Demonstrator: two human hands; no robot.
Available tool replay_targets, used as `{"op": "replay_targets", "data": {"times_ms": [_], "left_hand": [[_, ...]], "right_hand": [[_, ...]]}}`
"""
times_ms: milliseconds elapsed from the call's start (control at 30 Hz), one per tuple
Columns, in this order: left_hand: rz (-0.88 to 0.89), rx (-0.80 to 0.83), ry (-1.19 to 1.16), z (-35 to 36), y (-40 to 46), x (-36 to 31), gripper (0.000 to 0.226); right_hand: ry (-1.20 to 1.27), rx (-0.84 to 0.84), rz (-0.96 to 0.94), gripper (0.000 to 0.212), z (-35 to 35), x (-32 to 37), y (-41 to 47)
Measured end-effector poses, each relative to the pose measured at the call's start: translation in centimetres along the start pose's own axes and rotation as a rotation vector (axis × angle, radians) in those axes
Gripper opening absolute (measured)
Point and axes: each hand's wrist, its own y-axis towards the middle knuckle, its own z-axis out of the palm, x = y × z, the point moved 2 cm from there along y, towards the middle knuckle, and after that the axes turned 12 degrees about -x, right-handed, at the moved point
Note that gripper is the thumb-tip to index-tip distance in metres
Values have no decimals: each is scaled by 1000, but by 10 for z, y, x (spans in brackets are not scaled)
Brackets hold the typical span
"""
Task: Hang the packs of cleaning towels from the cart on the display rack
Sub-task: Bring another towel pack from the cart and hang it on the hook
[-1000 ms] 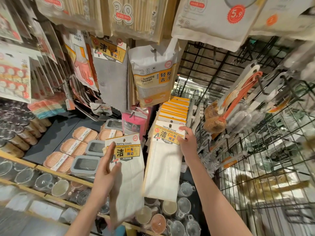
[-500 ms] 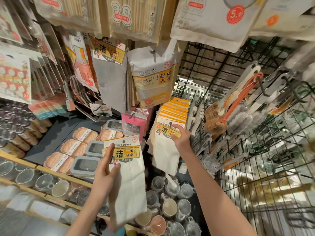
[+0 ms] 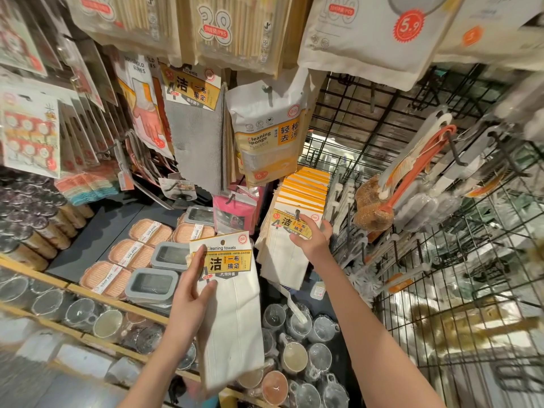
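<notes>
Head view shows the left hand (image 3: 188, 301) pinching a cleaning towels pack (image 3: 232, 307), while the right hand (image 3: 312, 240) grips the front hung pack (image 3: 290, 231) on its hook (image 3: 297, 214).

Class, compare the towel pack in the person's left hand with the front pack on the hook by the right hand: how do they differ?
The left hand's pack is off the rack, gripped by the left hand; the front hooked pack hangs on a peg, touched by the right hand. The first shows its whole towel; the second is partly covered. Both have yellow "cleaning towels" labels and white cloth.
</notes>
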Motion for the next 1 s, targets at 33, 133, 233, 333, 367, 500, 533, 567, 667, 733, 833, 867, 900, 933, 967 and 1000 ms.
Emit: {"op": "replay_targets", "data": {"times_ms": [33, 133, 233, 333, 367, 500, 533, 567, 667, 733, 833, 867, 900, 933, 967, 1000], "left_hand": [[6, 2, -2, 0, 0, 0, 73], [18, 10, -9, 2, 0, -1, 74], [36, 41, -19, 5, -1, -1, 73], [47, 56, -38, 8, -2, -1, 71], [56, 59, -39, 9, -3, 0, 70], [95, 82, -45, 15, -3, 3, 67], [102, 90, -48, 16, -2, 3, 67], [111, 101, -51, 19, -1, 3, 66], [123, 140, -67, 28, 2, 4, 66], [118, 169, -86, 38, 5, 4, 66], [129, 221, -86, 56, 12, 1, 67], [135, 240, -79, 62, 16, -1, 67], [144, 260, -70, 69, 20, -2, 67], [154, 282, -58, 76, 25, -4, 67], [164, 308, -47, 82, 29, -5, 67], [172, 337, -40, 89, 33, -7, 67]], "right_hand": [[15, -3, -22, 53, -2, 1, -4], [41, -23, -89, 51, -4, 6, -20], [38, 35, -144, 48, 2, 17, -40], [111, 203, -119, 47, 13, 26, -61], [158, 272, -79, 48, 17, 28, -68], [246, 347, -1, 55, 27, 22, -80], [282, 335, 11, 57, 27, 20, -80], [328, 322, 25, 58, 25, 18, -80], [385, 270, 35, 58, 15, 13, -77], [341, 232, 9, 47, 9, 14, -75], [291, 176, -20, 29, -2, 15, -69], [268, 146, -39, 28, -6, 14, -65], [249, 113, -57, 27, -10, 13, -62], [240, 77, -69, 27, -15, 12, -58], [248, 47, -70, 26, -18, 11, -54], [261, 22, -65, 26, -21, 10, -50]]}}
